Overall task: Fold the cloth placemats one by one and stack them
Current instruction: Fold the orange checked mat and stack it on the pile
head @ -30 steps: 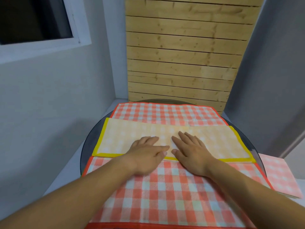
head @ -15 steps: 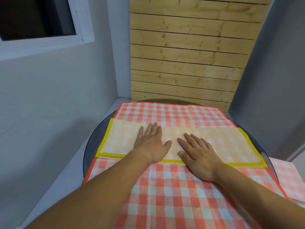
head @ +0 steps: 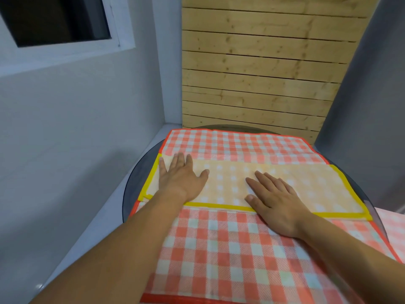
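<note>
A yellow-bordered placemat [head: 317, 189], folded into a long strip, lies across a large red checked placemat [head: 230, 249] that is spread flat on the round table. My left hand [head: 182, 178] presses flat on the left end of the yellow strip, fingers straight. My right hand [head: 276, 202] lies flat near the strip's middle, its palm over the near yellow edge. Neither hand grips anything.
A dark round glass table [head: 133, 178] carries the mats and stands in a corner. A grey wall is on the left, a wooden slat panel [head: 263, 73] behind. A folded pink checked placemat [head: 392, 224] lies at the right edge of the view.
My left hand has slid left along the yellow strip toward its end, flattening it. My right hand stayed near the middle, and the two hands are now far apart.
</note>
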Tool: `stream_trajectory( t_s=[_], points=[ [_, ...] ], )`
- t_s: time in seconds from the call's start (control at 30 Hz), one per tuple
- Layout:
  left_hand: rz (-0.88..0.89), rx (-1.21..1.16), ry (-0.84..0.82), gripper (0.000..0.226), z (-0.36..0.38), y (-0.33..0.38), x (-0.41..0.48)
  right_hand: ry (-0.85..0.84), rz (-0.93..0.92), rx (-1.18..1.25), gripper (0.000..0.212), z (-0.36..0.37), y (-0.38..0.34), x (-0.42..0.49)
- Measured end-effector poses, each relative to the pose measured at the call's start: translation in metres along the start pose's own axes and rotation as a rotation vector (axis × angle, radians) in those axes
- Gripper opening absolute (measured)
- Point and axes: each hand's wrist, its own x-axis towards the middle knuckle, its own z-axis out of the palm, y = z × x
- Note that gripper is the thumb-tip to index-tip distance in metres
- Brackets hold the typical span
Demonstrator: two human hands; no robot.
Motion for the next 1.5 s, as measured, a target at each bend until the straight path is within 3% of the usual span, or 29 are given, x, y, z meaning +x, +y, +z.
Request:
stream_trajectory(
  t_s=[0.43,0.5,0.6,0.73,0.83,1.03,1.1,1.2,1.5],
  points=[
    [-0.131,0.104,0.033,0.091,-0.003,-0.017,0.002,0.012,0.002,0.018,0.067,0.002,0.001,0.002],
    [-0.073,0.099,0.062,0.083,-0.004,-0.012,0.0,0.017,0.001,0.019,0.065,0.003,0.001,0.002],
    [0.183,-0.024,0.087,0.066,-0.007,0.016,-0.005,0.019,0.004,0.02,0.063,0.003,0.0,0.002],
    [0.42,-0.057,0.019,0.058,-0.004,0.059,-0.009,0.018,0.008,0.022,0.061,0.002,-0.001,0.003],
    [0.419,-0.043,-0.058,0.059,0.006,0.064,-0.009,0.01,-0.002,0.041,0.06,0.002,0.0,0.003],
    [0.413,0.005,-0.053,0.061,0.013,0.064,-0.009,0.008,0.013,0.126,0.053,-0.011,0.005,0.014],
    [0.413,0.008,-0.045,0.061,0.013,0.063,-0.008,0.059,0.012,0.077,0.054,-0.019,0.01,0.028],
    [0.413,0.018,-0.041,0.062,0.014,0.063,-0.008,-0.011,0.022,0.028,0.06,-0.017,0.021,0.041],
    [0.412,0.041,-0.069,0.062,0.015,0.062,-0.007,-0.009,0.309,0.044,0.069,-0.019,0.111,0.017]
  ],
)
